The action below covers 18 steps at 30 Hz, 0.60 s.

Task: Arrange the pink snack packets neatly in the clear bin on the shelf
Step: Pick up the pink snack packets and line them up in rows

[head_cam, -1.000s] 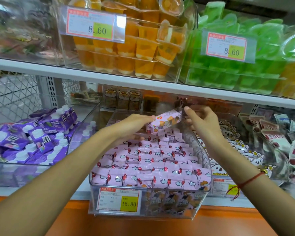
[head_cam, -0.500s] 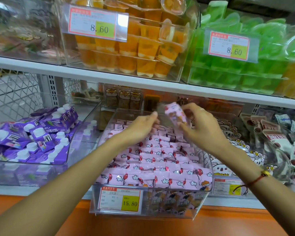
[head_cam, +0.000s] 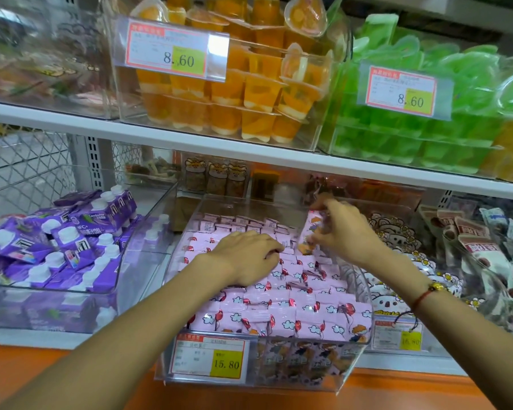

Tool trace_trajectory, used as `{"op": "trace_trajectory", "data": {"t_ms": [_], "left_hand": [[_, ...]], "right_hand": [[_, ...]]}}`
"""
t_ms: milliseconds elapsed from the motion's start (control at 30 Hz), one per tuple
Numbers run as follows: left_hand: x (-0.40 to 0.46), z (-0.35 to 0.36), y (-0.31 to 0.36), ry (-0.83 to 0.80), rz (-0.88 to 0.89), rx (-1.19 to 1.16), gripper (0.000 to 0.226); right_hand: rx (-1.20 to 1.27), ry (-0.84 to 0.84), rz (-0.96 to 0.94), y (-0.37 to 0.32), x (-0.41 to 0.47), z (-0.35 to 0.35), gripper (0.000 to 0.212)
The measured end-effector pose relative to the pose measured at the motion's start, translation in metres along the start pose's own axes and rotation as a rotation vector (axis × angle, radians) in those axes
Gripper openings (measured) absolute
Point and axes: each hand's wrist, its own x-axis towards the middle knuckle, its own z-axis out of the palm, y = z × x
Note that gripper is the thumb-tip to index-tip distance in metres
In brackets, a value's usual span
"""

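The person stands at the shelf with both hands inside the clear bin point(head_cam: 365, 294). The right hand point(head_cam: 345, 232) pinches one pink packet point(head_cam: 310, 232) with curled fingers and holds it upright, tilted a little, at the back right part of the bin, just above the rows. The left hand point(head_cam: 246, 257) lies palm down on the pink snack packets point(head_cam: 279, 309) in the middle of the bin, its fingers bent over them; I judge it only presses them, but if it grips one I cannot tell.

To do this step well, I think the left hand should keep the neighbouring rows flat and pushed together, so a gap stays free for the held packet. The packet should go in with the same face up as the others, edge first, and not be forced, because the wrappers look thin and slippery.

In front of the bin hangs a price tag point(head_cam: 209, 358) reading 15.80. To the left of the bin stands another bin with purple drink cartons point(head_cam: 71, 232). Above it, on the upper white shelf point(head_cam: 190, 143), are orange jelly cups point(head_cam: 243, 93) and green jelly cups point(head_cam: 427, 128). To the right of the bin are white and brown packets point(head_cam: 480, 247).
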Motion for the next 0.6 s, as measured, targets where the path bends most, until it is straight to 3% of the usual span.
{"op": "trace_trajectory", "data": {"t_ms": [100, 400, 467, 600], "left_hand": [[0.001, -0.002, 0.001, -0.016, -0.009, -0.031, 0.042], [0.002, -0.003, 0.003, -0.027, -0.021, -0.074, 0.041], [0.004, -0.003, 0.005, 0.005, -0.016, -0.076, 0.04], [0.007, -0.002, 0.015, 0.016, 0.065, -0.139, 0.039]], "right_hand": [[-0.033, -0.032, -0.062, -0.001, 0.003, -0.004, 0.039], [-0.251, -0.422, -0.228, -0.003, 0.007, 0.01, 0.026], [-0.205, -0.354, -0.202, 0.0, 0.007, 0.004, 0.026], [-0.211, -0.054, -0.116, 0.009, 0.005, -0.009, 0.016]]}}
